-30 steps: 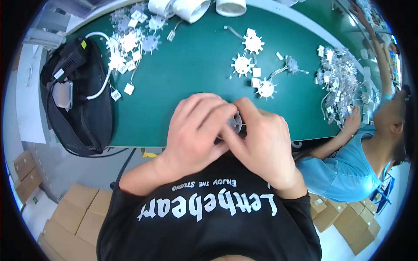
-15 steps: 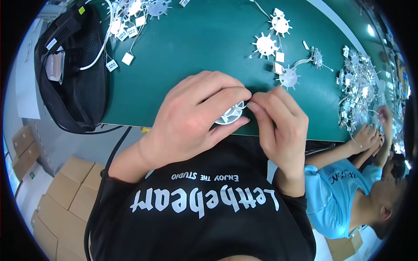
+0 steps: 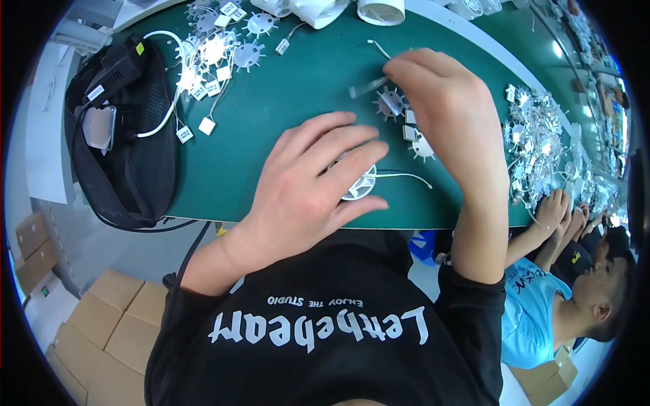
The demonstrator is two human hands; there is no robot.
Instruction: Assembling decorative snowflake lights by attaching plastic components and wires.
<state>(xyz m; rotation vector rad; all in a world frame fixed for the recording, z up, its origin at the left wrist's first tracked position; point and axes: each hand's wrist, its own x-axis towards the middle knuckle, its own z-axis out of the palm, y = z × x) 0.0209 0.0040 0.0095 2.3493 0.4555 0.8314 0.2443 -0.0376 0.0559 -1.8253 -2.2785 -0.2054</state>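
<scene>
My left hand (image 3: 318, 166) rests on the green table near its front edge, fingers and thumb curved round a round white plastic piece (image 3: 365, 186) that is mostly covered by the palm. A thin white cable (image 3: 406, 176) runs from that piece to the right. Farther off, my right hand (image 3: 443, 91) reaches over spiked silvery discs, its fingers pinched and partly smeared by motion. Beside its fingertips is a blurred, see-through strip (image 3: 367, 87); whether the fingers hold it is unclear. A spiked disc (image 3: 389, 103) lies just below them, and another disc (image 3: 422, 147) lies nearer me.
Wired discs with white tags (image 3: 215, 49) pile up at the far left, beside a black mesh pouch (image 3: 145, 169). White cylinders (image 3: 380, 12) stand at the back. A large heap of discs (image 3: 535, 139) is at right, where another person's hands (image 3: 555, 210) work. Cardboard boxes (image 3: 101, 331) stand lower left.
My right hand has left the round white piece and moved away to the discs farther back. The piece's cable now lies free on the table. My left hand stays on the piece; the view has shifted.
</scene>
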